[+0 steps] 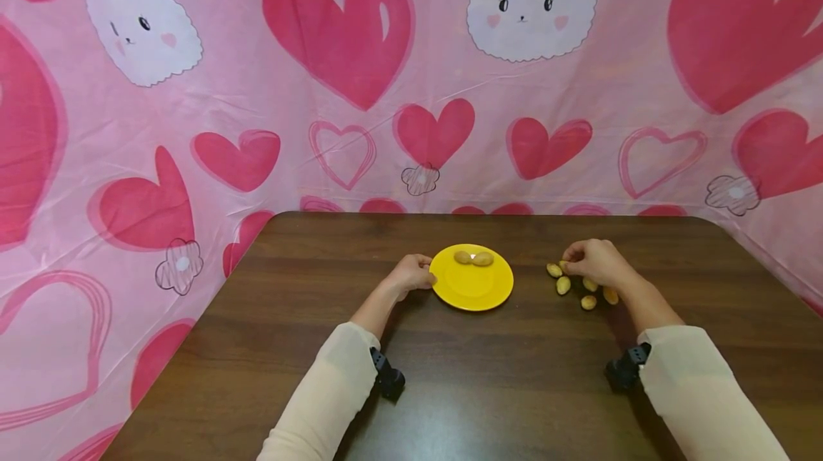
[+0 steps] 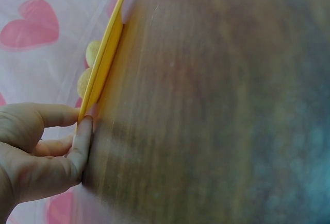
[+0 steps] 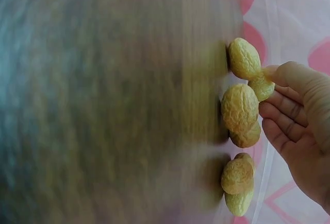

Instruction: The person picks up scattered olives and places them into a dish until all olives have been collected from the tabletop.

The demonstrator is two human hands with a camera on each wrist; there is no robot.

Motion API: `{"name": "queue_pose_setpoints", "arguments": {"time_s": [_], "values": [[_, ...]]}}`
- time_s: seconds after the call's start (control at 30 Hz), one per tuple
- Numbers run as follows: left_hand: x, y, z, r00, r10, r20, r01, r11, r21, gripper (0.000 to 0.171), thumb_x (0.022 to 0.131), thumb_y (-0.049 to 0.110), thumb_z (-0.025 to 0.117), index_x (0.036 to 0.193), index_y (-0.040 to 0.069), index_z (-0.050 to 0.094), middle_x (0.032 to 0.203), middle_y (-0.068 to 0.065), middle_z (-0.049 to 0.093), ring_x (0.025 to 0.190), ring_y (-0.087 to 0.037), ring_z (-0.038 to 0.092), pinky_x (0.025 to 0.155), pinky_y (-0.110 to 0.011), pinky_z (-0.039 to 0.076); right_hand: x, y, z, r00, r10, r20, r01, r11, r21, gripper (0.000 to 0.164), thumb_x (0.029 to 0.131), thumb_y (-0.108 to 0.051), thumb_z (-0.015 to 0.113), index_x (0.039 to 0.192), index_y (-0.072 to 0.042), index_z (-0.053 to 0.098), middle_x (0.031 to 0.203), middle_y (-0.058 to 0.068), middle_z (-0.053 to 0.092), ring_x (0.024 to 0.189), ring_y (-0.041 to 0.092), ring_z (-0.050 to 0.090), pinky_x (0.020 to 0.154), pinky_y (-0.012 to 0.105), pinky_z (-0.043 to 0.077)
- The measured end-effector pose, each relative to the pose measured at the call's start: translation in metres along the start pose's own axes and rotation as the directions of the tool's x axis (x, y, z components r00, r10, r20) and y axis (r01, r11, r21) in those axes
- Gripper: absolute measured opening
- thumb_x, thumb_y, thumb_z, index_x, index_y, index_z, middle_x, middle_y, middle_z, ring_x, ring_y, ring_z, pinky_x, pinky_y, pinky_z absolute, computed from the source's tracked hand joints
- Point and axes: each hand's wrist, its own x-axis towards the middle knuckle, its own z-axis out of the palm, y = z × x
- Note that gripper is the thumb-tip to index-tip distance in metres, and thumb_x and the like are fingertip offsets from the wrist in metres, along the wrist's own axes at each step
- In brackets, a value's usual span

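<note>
My left hand (image 1: pixel 410 275) pinches the left rim of a round yellow plate (image 1: pixel 472 296), thumb above and fingers beneath in the left wrist view. Two small potatoes (image 1: pixel 482 259) lie side by side toward the plate's far edge. To the right of the plate, my right hand (image 1: pixel 598 262) pinches a small wrinkled yellow potato (image 3: pixel 262 86) between thumb and fingertips. It is close behind another potato (image 3: pixel 244 58) on the table. Several more loose potatoes (image 1: pixel 563 285) lie under and in front of this hand, partly covered by it in the head view.
Both hands work over a dark brown wooden table (image 1: pixel 501 389). Behind its far edge hangs a pink cloth (image 1: pixel 360 182) printed with hearts and rabbits. A black wrist camera (image 1: pixel 388 377) sits on the left sleeve, and another black camera (image 1: pixel 626 368) on the right.
</note>
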Motion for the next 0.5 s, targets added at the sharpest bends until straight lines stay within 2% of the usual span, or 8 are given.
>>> {"name": "queue_pose_setpoints", "arguments": {"time_s": [0.2, 0.5], "values": [[0.0, 0.0, 0.0, 1.0, -0.003, -0.002, 0.003, 1.0, 0.001, 0.043, 0.082, -0.008, 0.061, 0.123, -0.011, 0.049, 0.104, -0.016, 0.054, 0.087, -0.023, 0.058, 0.081, -0.034, 0.053, 0.001, -0.005, 0.003, 0.999, -0.024, -0.036, 0.024, 1.0, 0.002, 0.012, 0.081, -0.014, 0.067, 0.085, -0.002, 0.066, 0.075, 0.001, 0.063, 0.07, 0.018, 0.055, 0.066, 0.036, 0.047], [0.0, 0.001, 0.0, 1.0, -0.006, -0.002, 0.006, 1.0, 0.001, 0.044, 0.081, -0.008, 0.061, 0.123, -0.01, 0.049, 0.105, -0.016, 0.055, 0.087, -0.023, 0.058, 0.082, -0.034, 0.052, 0.006, -0.014, 0.006, 0.996, -0.055, -0.071, 0.056, 0.998, 0.015, 0.012, 0.081, -0.012, 0.067, 0.084, -0.001, 0.066, 0.072, 0.002, 0.062, 0.067, 0.017, 0.055, 0.063, 0.034, 0.048]]}}
